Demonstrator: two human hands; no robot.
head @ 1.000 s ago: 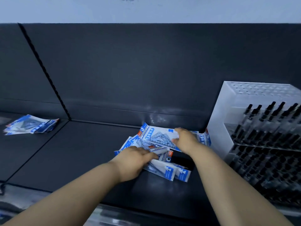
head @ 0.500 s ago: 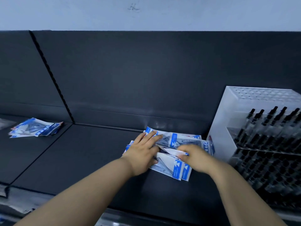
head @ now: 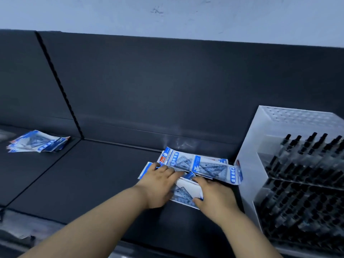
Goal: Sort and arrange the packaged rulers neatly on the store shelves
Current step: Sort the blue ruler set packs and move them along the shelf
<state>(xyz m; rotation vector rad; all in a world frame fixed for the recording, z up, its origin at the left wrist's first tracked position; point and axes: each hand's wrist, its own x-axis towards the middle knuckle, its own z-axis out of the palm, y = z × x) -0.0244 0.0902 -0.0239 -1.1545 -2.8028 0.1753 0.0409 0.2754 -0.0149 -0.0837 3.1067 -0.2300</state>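
- At the far left, on the next shelf section, a small stack of ruler packets [head: 37, 143] lies fanned out with its edges not square. I judge that lot gathered but not yet tidied.
- No neat row shows anywhere on the shelf [head: 93, 179], so I reckon most of the arranging is left to do.
- My left hand [head: 158, 185] lies flat with its fingers fairly straight. It presses on the left end of the loose pile [head: 202, 164] and grips nothing.
- The loose pile sits towards the back of the shelf, its packets crossing at angles. It runs from under my left fingers, behind both hands, off to the right.
- The front packet [head: 183, 195] lies tilted between my hands, nearer to me than the rest.
- My right hand [head: 216, 197] pinches that packet's right end, with the fingers over the top and the thumb at the near edge.
- The pen rack [head: 279, 164] stands at the right. The pile's right end is just beside it, and I cannot tell whether they touch.
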